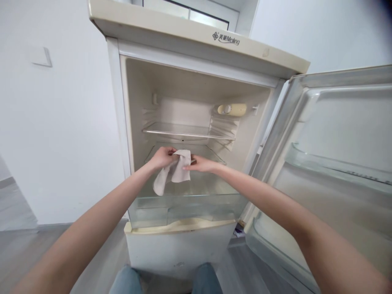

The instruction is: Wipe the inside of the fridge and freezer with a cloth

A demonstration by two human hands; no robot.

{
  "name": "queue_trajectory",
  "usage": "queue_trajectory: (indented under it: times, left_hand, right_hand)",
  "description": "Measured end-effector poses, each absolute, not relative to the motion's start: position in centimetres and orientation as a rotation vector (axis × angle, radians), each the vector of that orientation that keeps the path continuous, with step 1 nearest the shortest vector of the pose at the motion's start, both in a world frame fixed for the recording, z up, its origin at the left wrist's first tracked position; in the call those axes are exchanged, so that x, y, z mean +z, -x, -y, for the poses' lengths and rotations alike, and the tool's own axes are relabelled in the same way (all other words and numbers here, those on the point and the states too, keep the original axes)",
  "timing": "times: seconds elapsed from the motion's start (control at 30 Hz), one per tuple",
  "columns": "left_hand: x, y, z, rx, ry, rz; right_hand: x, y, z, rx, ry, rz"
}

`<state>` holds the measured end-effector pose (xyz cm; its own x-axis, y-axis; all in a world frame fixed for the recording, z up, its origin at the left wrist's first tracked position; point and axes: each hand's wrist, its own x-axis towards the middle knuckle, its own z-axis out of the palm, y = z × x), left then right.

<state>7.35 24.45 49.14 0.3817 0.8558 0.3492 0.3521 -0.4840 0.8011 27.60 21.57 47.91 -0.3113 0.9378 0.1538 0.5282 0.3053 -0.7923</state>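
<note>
A pale, thin cloth [183, 167] hangs in folds between my two hands, in front of the lower glass shelf inside an open fridge [196, 51]. My left hand [163, 157] pinches the cloth near its upper left part, fingers closed. From the other side, my right hand [200, 163] grips its right edge between thumb and fingers. One end of the cloth droops down to the left. Above and behind the hands is the upper glass shelf [190, 130].
The fridge door [346, 122] stands wide open on the right, with clear door bins [337, 167]. Below the hands is a clear drawer [190, 210]. A cream lamp and dial housing [232, 110] sits on the inner right wall. A white wall [67, 122] is at the left.
</note>
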Motion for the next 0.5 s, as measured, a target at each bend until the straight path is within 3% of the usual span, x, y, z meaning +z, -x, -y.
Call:
queue_trajectory:
  times: [0.2, 0.37, 0.5]
  left_hand:
    - [49.3, -6.9, -23.7, 0.793, -1.934, -0.886]
    - [48.3, -7.1, -25.2, 0.773, -1.918, -0.894]
    - [48.7, -7.6, -26.4, 0.905, -1.996, -1.005]
  right_hand:
    - [47.7, -28.6, -22.7, 0.925, 1.287, 1.82]
    - [47.0, -29.0, -22.6, 1.227, 1.297, 1.701]
    - [47.7, -29.1, -23.2, 0.676, 1.331, 1.782]
